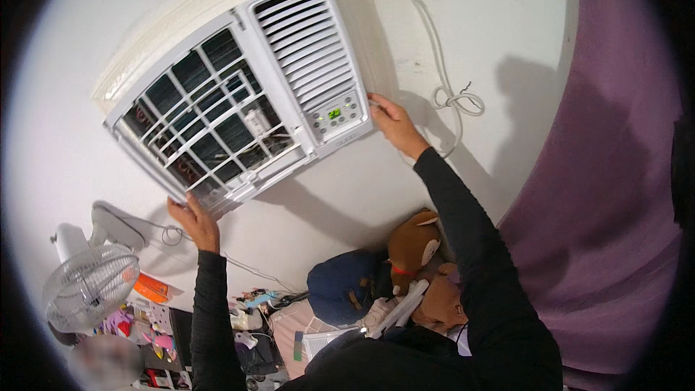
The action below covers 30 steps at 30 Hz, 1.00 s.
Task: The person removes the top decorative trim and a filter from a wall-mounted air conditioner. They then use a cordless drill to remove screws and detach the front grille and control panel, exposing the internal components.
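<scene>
A white window air conditioner (308,134) is set in the wall in front of me, tilted in my view. Its front panel (250,51) has slanted louvres on the right, a small lit green display below them, and an open grid (210,112) on the left with dark coils showing behind. My left hand (197,224) grips the panel's lower left edge, thumb and fingers apart around it. At the lower right side, beside the buttons, my right hand (397,127) holds the panel's edge; some of its fingertips are hidden behind the side.
A white cord (438,51) hangs looped on the wall at the right, beside a purple curtain (586,210). A wall fan (90,286) is at lower left. Below lie a brown plush toy (413,246), a navy bag-like item (340,286) and a white slatted panel (326,340).
</scene>
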### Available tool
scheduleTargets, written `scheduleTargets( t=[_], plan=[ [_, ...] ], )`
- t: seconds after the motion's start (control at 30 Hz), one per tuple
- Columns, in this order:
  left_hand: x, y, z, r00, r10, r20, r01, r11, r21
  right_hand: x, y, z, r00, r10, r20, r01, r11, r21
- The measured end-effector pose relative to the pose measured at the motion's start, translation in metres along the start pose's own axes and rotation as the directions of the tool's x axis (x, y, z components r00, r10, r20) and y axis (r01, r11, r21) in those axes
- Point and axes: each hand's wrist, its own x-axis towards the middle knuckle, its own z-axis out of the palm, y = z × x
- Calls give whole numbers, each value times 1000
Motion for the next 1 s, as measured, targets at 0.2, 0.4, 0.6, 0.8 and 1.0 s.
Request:
scheduleTargets(
  t=[0.2, 0.4, 0.6, 0.8, 1.0],
  plan=[
    [5, 108, 6, 875, 442, -200, -412, 894, 174, -1, 14, 6, 975, -217, -52, 219, 975, 35],
    [38, 271, 90, 150, 828, 540, -939, 290, -183, -49, 17, 40, 848, -409, -337, 237, 862, -449],
    [88, 369, 195, -216, 524, 823, -974, -168, -149, -35, 27, 67, 957, -131, -258, 146, 988, 41],
    [97, 402, 226, -260, 292, 920, -963, -146, -226, -6, 28, 43, 965, -216, -148, 232, 967, 104],
    [93, 394, 226, -421, 340, 841, -900, -273, -340, -10, 34, 53, 915, -255, -314, 268, 963, -2]
  ],
)
